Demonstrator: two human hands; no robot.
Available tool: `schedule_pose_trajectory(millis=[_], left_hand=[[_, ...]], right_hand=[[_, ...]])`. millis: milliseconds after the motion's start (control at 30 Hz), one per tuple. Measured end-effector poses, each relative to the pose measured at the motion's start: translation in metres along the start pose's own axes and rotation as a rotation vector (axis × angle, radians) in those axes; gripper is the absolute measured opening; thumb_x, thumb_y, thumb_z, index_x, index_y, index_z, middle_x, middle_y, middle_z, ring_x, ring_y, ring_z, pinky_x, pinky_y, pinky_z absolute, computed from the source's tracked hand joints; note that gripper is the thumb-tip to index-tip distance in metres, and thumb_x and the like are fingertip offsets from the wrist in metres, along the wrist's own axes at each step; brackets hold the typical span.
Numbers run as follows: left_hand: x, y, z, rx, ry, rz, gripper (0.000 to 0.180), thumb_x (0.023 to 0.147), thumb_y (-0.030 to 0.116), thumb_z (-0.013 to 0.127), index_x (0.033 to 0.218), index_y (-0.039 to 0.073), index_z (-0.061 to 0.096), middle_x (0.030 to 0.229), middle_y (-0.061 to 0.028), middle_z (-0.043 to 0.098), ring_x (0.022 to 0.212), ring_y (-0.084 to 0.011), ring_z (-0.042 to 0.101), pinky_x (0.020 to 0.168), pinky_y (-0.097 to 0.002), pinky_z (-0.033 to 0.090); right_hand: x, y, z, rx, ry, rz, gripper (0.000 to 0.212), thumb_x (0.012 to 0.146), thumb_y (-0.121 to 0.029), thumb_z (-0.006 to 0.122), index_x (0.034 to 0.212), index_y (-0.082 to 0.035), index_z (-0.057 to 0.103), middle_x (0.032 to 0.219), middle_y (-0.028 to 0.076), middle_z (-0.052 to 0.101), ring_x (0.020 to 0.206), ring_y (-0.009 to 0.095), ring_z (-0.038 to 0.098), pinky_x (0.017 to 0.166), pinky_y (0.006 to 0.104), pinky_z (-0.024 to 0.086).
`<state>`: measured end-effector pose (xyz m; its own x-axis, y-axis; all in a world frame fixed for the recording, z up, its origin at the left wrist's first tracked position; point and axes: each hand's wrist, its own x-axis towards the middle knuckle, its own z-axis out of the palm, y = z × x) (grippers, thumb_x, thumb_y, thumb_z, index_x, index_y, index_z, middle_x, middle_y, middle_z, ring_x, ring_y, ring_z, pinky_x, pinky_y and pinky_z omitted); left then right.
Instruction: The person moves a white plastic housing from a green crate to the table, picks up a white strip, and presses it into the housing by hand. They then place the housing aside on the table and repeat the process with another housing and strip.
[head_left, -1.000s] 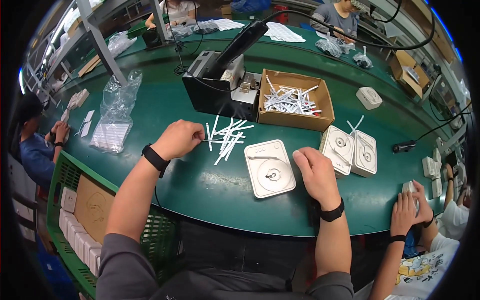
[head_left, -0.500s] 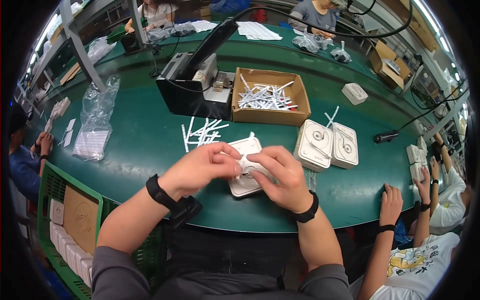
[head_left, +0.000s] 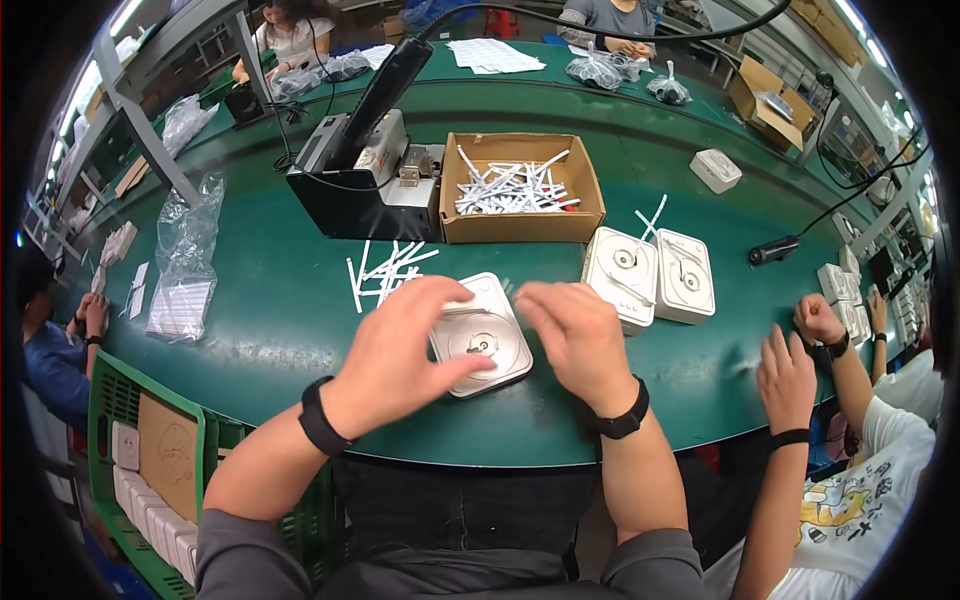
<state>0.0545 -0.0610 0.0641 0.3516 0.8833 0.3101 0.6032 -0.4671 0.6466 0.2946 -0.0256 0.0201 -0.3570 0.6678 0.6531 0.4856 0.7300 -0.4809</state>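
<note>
Green table surface [head_left: 250, 300] carries, at far left, a clear plastic bag of white sheets [head_left: 183, 285]. Loose white paper strips [head_left: 385, 268] lie just beyond the left hand [head_left: 400, 350], whose fingers rest on the white square plastic casing [head_left: 482, 335] at the table's near edge. The right hand [head_left: 575, 335] touches the casing's right side, fingers spread, clasping nothing. Two matching white casings [head_left: 650, 272] sit further right.

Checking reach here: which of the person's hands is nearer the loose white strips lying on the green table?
Left. The left hand lies just below the loose white strips; the right hand is farther right, past the white square device.
</note>
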Motion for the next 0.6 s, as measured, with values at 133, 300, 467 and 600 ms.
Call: schedule_pose_trajectory(millis=[133,300,467,600], left_hand=[[-0.013,-0.008,0.027,0.333,-0.028,0.3,0.058,0.087,0.022,0.088,0.137,0.006,0.066,0.139,-0.0138,0.067,0.133,-0.0384,0.063,0.11,-0.0482,0.052],[-0.021,-0.016,0.031,0.315,-0.114,0.406,0.058,0.085,0.023,0.088,0.137,0.006,0.067,0.145,-0.0149,0.063,0.142,-0.0393,0.056,0.114,-0.05,0.048],[-0.028,-0.034,0.019,0.157,0.005,0.274,0.045,0.086,0.015,0.087,0.127,0.005,0.071,0.134,-0.0124,0.067,0.13,-0.0369,0.063,0.107,-0.047,0.052],[-0.022,-0.036,0.021,0.113,0.052,0.228,0.034,0.084,0.011,0.086,0.115,0.005,0.074,0.126,-0.0096,0.07,0.122,-0.0345,0.066,0.102,-0.045,0.055]], right_hand=[[0.001,-0.003,0.003,0.176,0.043,0.339,0.009,0.102,-0.006,0.07,0.105,0.001,0.073,0.095,0.015,0.074,0.083,0.03,0.071,0.081,0.0382,0.055],[0.0,0.003,0.006,0.106,0.045,0.285,0.012,0.105,-0.006,0.065,0.107,0.004,0.072,0.096,0.015,0.072,0.081,0.029,0.069,0.075,0.0355,0.053],[0.003,0.003,0.006,0.134,-0.018,0.324,0.015,0.106,-0.009,0.064,0.11,0.003,0.072,0.095,0.013,0.072,0.079,0.024,0.069,0.071,0.0334,0.053],[0.007,-0.01,0.002,0.289,-0.128,0.485,0.017,0.108,-0.011,0.063,0.112,0.003,0.071,0.089,0.01,0.073,0.075,0.017,0.068,0.07,0.0313,0.053]])
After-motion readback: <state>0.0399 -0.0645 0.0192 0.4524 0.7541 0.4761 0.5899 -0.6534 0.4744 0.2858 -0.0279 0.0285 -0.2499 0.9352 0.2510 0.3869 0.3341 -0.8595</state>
